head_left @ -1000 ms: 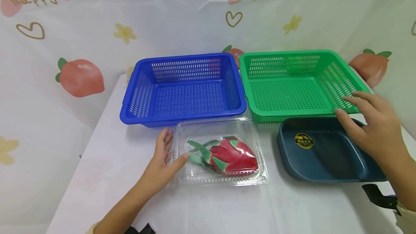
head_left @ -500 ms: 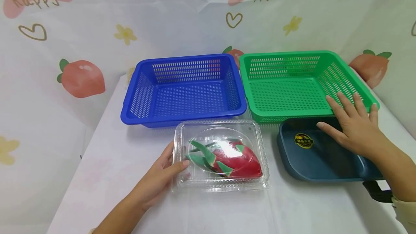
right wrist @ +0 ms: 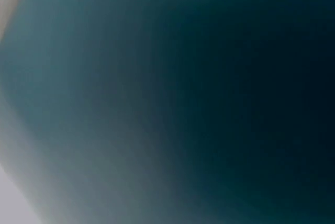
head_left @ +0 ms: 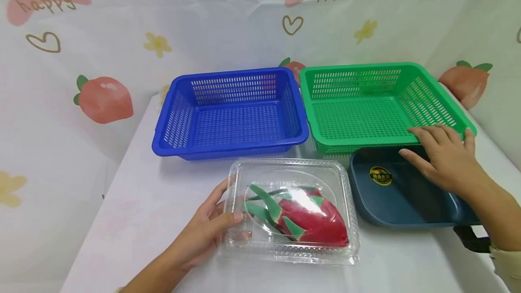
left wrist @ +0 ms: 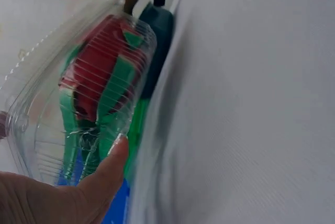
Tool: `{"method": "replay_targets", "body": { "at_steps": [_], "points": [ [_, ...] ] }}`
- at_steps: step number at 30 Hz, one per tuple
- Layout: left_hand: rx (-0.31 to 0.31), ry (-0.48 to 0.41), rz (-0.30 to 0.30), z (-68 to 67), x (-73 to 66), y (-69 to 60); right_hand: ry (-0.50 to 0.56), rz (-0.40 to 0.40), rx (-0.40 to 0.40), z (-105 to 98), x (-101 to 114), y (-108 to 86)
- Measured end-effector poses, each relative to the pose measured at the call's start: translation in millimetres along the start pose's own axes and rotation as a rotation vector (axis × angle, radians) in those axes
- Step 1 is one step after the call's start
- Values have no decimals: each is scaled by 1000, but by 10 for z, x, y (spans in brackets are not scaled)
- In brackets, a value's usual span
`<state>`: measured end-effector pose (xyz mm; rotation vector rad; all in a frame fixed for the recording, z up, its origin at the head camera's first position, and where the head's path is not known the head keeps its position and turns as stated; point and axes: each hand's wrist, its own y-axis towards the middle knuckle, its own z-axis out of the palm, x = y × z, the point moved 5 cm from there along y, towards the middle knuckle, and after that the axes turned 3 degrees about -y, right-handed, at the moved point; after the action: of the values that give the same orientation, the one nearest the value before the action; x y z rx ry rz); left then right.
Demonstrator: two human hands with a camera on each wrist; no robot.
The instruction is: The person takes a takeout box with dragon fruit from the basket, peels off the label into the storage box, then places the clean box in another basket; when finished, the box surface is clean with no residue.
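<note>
In the head view, my left hand [head_left: 199, 234] grips the left side of a clear plastic clamshell box [head_left: 293, 257], thumb on top. Inside lies a red dragon fruit [head_left: 313, 220] with green scales. In the left wrist view, the box [left wrist: 39, 140] looks tilted, with the thumb of my left hand [left wrist: 57, 200] along its side. My right hand [head_left: 449, 162] lies over the back rim of a dark teal basin [head_left: 399, 202], its fingers bent loosely toward the front rim of a green basket [head_left: 362, 141]. Whether they touch is unclear. The right wrist view shows blurred basin wall [right wrist: 120, 93].
A blue slotted basket [head_left: 236, 148] stands at the back left, beside the green one. Behind them hangs a patterned cloth [head_left: 228, 26]. White cloth covers the table [head_left: 138, 211], and a yellow-black sticker [head_left: 380, 176] marks the basin.
My left hand has taken hold of the clamshell box, raised it somewhat and brought it nearer and to the right. My right hand spread over the basin, then its fingers drew together and bent.
</note>
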<state>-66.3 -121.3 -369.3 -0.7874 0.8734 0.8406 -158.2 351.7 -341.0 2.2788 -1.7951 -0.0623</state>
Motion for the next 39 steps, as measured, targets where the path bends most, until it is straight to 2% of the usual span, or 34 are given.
{"method": "replay_targets", "body": {
  "at_steps": [4,7,12,15,20,26,33,39],
  "points": [
    [62,-33,9,170,-101,69,-19,-2,-15,7,9,-11],
    [82,-66,12,289,-245,159,-14,-11,-28,1,9,-15],
    [46,-114,74,410,-565,365,-19,-29,-21,-1,1,-8],
    [25,-131,139,431,-758,522,-22,-49,-23,0,0,-10],
    [-8,-147,219,435,-1006,826,-23,-22,-33,14,9,-12],
    [-124,-74,237,368,-1155,1205,-29,2,-37,16,16,-5],
    [-211,38,237,315,-1314,1645,-27,-9,-45,9,23,0],
    [-261,150,204,405,-1421,1967,-38,-8,-50,1,16,-9]
  ]
}}
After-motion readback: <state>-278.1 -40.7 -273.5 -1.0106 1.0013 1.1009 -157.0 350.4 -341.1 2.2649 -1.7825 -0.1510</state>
